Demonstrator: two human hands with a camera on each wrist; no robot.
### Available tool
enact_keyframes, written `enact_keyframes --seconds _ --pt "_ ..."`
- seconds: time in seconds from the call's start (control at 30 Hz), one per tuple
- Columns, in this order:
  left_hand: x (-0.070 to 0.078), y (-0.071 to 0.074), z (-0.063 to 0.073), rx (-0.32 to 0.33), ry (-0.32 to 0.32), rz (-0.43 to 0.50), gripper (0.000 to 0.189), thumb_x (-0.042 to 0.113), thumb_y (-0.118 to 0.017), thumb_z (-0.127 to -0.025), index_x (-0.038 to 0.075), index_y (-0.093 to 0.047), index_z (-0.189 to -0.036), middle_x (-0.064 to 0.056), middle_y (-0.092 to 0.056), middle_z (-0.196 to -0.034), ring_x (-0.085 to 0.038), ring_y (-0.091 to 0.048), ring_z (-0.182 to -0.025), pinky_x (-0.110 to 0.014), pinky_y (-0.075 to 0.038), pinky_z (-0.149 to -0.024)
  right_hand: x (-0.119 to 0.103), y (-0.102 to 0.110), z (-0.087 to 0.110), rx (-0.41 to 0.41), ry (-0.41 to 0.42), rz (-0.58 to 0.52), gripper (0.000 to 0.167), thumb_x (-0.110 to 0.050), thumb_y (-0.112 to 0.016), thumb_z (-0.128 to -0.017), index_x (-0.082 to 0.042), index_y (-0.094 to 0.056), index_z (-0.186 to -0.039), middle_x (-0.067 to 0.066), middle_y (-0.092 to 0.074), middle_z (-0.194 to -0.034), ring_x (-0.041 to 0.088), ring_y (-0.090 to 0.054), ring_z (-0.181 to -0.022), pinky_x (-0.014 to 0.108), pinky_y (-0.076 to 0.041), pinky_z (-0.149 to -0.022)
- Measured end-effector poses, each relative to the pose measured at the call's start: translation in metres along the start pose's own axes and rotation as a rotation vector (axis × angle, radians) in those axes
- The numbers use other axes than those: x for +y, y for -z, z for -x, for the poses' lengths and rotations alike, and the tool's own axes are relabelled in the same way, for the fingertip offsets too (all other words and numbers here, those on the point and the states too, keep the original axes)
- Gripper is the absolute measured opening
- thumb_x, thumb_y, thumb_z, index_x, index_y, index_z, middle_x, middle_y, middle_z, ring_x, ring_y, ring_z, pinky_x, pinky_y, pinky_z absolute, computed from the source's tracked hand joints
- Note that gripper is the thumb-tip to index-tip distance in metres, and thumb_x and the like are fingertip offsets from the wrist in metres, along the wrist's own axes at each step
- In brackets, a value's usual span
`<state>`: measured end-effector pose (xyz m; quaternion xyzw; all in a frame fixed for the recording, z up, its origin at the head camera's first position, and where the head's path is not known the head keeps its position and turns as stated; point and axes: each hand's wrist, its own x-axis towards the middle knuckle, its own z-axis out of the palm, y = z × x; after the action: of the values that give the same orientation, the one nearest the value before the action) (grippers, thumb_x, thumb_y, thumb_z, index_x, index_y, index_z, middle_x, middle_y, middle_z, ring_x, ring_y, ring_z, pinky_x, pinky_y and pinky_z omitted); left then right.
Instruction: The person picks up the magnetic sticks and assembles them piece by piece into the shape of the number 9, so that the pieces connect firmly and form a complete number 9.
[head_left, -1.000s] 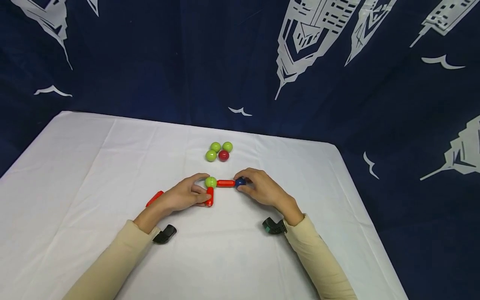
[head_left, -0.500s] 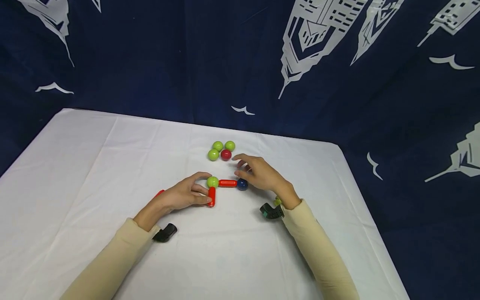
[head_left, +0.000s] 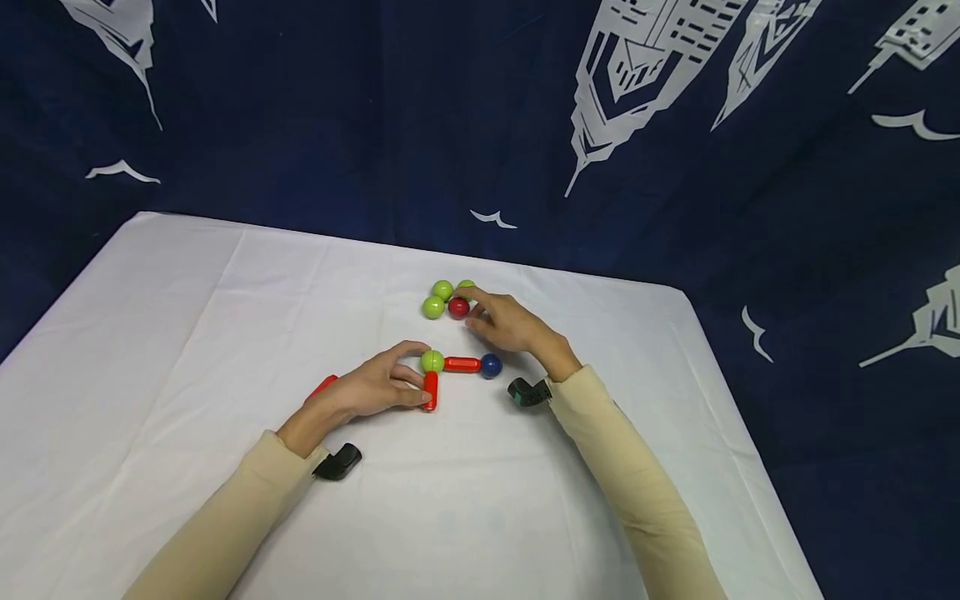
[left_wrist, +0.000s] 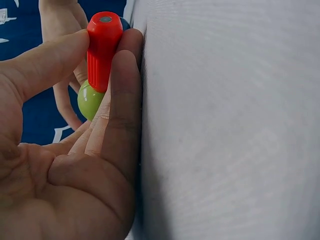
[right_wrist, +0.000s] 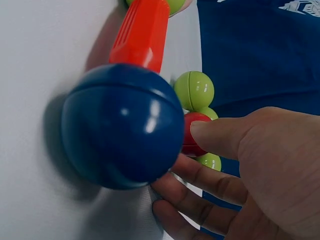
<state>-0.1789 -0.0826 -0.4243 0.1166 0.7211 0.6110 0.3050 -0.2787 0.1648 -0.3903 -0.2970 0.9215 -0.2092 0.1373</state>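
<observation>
The left hand (head_left: 375, 387) pinches a red rod (head_left: 431, 388) abutting a green ball (head_left: 432, 361); a second red rod (head_left: 461, 364) links this to a blue ball (head_left: 491, 366) on the worktop (head_left: 465, 500). Fingers loosely parted, the right hand (head_left: 512, 323) is beside the red ball (head_left: 458, 308), contact unclear.

Hands (head_left: 375, 387) (head_left: 510, 323) apart, right farther forward

We see a table covered with a white cloth (head_left: 187, 350), faint fold creases running across it and its far corners rounded. Behind it and along both sides we look onto dark navy fabric (head_left: 450, 100), printed in white with a large tower (head_left: 633, 71) whose spire points downward, more such buildings near the edges, and small birds (head_left: 493, 219). Soft, fairly even light falls on the white cloth.
</observation>
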Motion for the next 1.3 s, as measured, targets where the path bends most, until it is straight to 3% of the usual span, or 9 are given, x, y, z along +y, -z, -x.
enact_keyframes --seconds 0.27,0.57,0.87,1.07,1.3 --pt "-0.001 0.001 -0.001 0.0 0.004 0.027 0.073 0.003 -0.071 -0.091 0.007 -0.03 -0.151 -0.016 -0.068 -0.112 -0.018 -0.073 -0.089 -0.025 -0.052 -0.081 -0.001 -0.002 -0.002 -0.021 -0.038 0.013 0.051 -0.013 -0.061 -0.099 -0.016 -0.042 -0.146 0.014 -0.066 -0.116 0.027 -0.063 -0.102 0.04 -0.051 -0.093" --pt "0.001 0.001 -0.002 0.002 0.007 0.018 0.073 0.004 -0.071 -0.091 0.007 -0.03 -0.151 -0.014 -0.069 -0.111 -0.016 -0.073 -0.088 -0.024 -0.052 -0.08 0.001 -0.005 0.001 -0.034 -0.062 0.059 0.04 -0.02 -0.067 -0.097 -0.016 -0.051 -0.134 0.007 -0.062 -0.089 0.02 -0.055 -0.078 0.031 -0.047 -0.076" --pt "0.0 -0.001 -0.002 0.016 0.014 -0.004 0.074 0.008 -0.072 -0.091 0.009 -0.031 -0.152 -0.015 -0.068 -0.114 -0.016 -0.071 -0.089 -0.026 -0.052 -0.081 -0.004 -0.007 0.012 0.092 -0.018 0.044 0.04 -0.021 -0.073 -0.093 -0.008 -0.059 -0.128 0.008 -0.065 -0.11 0.023 -0.061 -0.099 0.037 -0.052 -0.09" --pt "0.001 -0.002 -0.001 0.016 0.005 0.032 0.073 0.004 -0.07 -0.091 0.008 -0.031 -0.152 -0.016 -0.067 -0.112 -0.017 -0.071 -0.089 -0.027 -0.055 -0.082 -0.016 -0.008 0.029 0.155 0.011 -0.021 0.039 -0.021 -0.078 -0.089 -0.007 -0.063 -0.122 0.005 -0.066 -0.11 0.02 -0.064 -0.095 0.034 -0.054 -0.083" --pt "0.001 -0.002 -0.001 0.01 -0.013 0.051 0.073 0.002 -0.069 -0.092 0.007 -0.029 -0.153 -0.018 -0.065 -0.114 -0.018 -0.071 -0.088 -0.029 -0.057 -0.082 -0.028 -0.016 0.051 0.206 0.116 -0.035 0.037 -0.022 -0.08 -0.086 -0.009 -0.064 -0.117 0.002 -0.068 -0.107 0.02 -0.066 -0.09 0.037 -0.056 -0.081"
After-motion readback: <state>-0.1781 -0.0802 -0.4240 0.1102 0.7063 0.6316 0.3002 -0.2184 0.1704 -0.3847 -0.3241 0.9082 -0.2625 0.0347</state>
